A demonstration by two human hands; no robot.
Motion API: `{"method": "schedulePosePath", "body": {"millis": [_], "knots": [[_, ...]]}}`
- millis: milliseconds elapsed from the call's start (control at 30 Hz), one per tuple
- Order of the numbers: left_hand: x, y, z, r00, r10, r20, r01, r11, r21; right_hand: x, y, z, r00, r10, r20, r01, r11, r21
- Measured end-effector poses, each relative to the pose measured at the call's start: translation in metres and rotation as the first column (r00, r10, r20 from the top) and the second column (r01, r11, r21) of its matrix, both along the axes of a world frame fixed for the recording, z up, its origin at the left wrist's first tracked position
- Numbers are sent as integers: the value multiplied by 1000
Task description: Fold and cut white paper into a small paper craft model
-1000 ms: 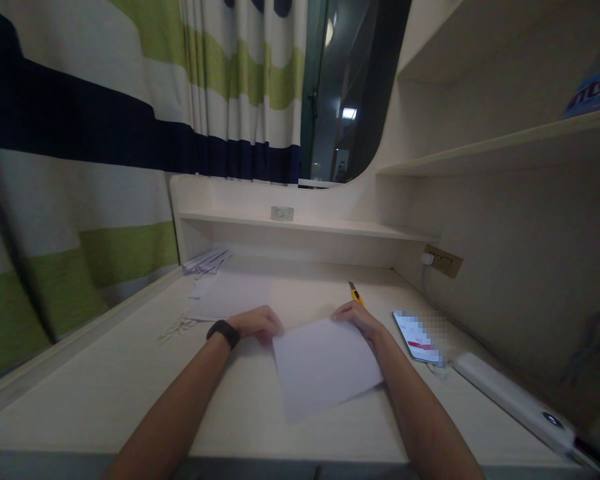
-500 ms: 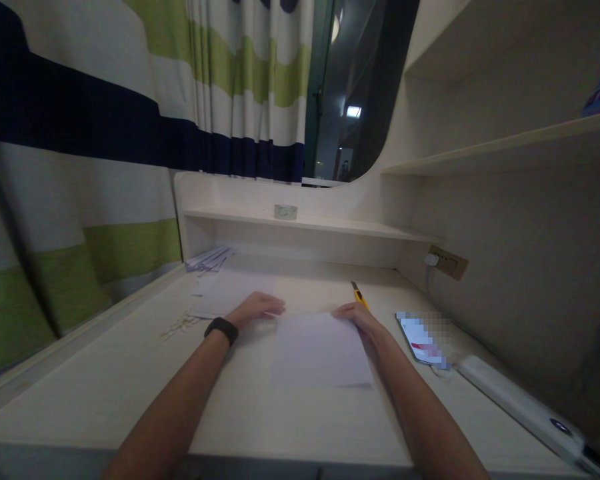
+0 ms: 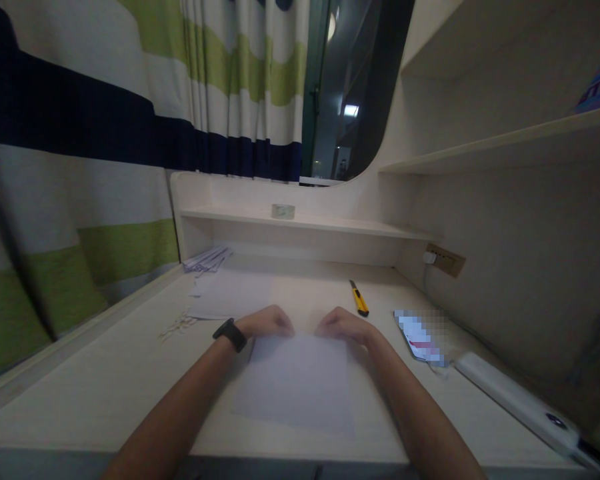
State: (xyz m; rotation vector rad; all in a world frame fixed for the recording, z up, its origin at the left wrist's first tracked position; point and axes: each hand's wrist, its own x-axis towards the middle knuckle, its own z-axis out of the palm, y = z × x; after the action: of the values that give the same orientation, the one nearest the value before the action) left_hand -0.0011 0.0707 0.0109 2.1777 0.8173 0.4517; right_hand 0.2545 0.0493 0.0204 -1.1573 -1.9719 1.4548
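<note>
A white sheet of paper (image 3: 297,383) lies over the desk in front of me, its outline blurred by motion. At its far edge my left hand (image 3: 270,323), with a dark band on the wrist, has its fingers closed on the paper's left part. My right hand (image 3: 344,325) pinches the same far edge farther right, fingers curled. Just beyond the right hand rests a yellow utility knife (image 3: 360,301), blade pointing away. Behind the left hand lies more white paper (image 3: 230,293) flat on the desk.
Folded paper strips (image 3: 207,259) are piled at the back left, with thin string-like pieces (image 3: 180,325) nearer. To the right lie a phone (image 3: 420,340) and a long white lamp-like bar (image 3: 517,403). A tape roll (image 3: 283,211) sits on the back shelf (image 3: 340,225).
My left hand has moved right and taken hold of the sheet. My right hand has shifted left, uncovering the knife's handle. The paper has come nearer to me and to the left.
</note>
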Motion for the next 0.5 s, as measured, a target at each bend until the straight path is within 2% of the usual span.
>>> {"method": "schedulePosePath", "body": {"millis": [167, 500], "knots": [[8, -5, -1, 999, -50, -3, 50, 998, 36, -13, -9, 5, 997, 69, 31, -70, 998, 6], [8, -6, -3, 999, -22, 24, 23, 999, -26, -26, -15, 5, 998, 44, 42, -47, 997, 63]]}}
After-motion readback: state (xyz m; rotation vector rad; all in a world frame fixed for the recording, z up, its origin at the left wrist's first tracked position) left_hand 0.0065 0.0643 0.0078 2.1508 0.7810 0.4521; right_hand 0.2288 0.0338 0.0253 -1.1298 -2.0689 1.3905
